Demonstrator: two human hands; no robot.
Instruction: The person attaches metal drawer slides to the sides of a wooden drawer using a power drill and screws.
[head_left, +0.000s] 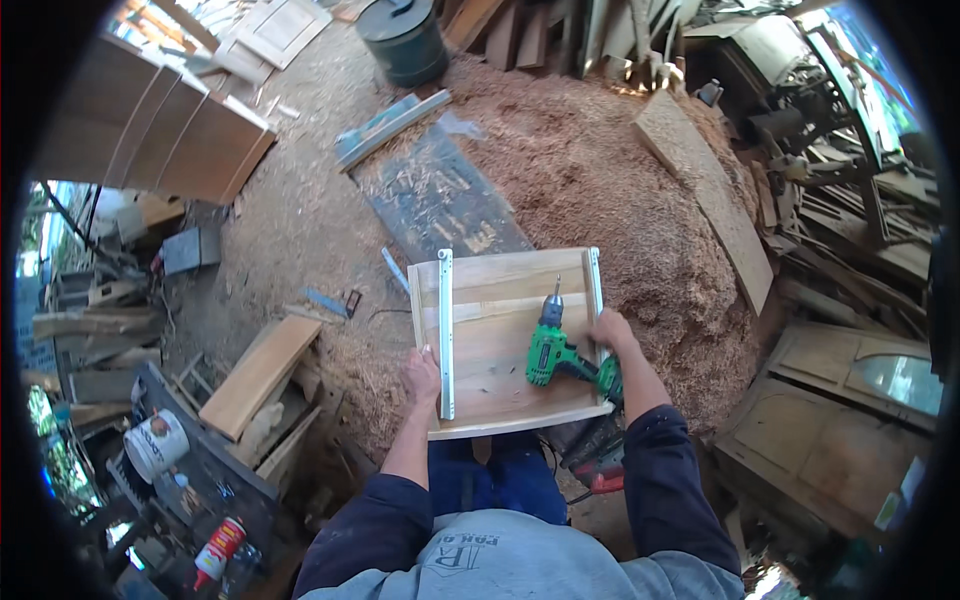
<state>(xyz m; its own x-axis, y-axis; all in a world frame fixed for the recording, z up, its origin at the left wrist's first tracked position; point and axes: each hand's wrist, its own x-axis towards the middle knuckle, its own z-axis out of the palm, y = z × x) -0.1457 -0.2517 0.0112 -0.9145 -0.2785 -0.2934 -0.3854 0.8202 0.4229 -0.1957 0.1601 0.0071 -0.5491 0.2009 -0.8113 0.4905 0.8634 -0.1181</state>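
Note:
A wooden drawer (505,345) rests in front of my torso, over my thighs. One white metal drawer slide (446,335) runs along its left part, and another slide (597,282) along its right edge. On the panel lies a green cordless drill (550,350), its bit pointing away from me; neither hand grips it. My left hand (422,375) is closed on the drawer's left side, beside the slide. At the right side, near the drill's handle, my right hand (612,330) is closed around the edge. The fingers' undersides are partly hidden.
Sawdust (570,150) is heaped beyond the drawer, next to a dark board (440,200) strewn with shavings. A long plank (705,195) lies at right. Wooden panels (840,430) stand lower right. At left are wood offcuts (262,375) and a white bucket (157,447). A red tool (602,480) sits below the drawer.

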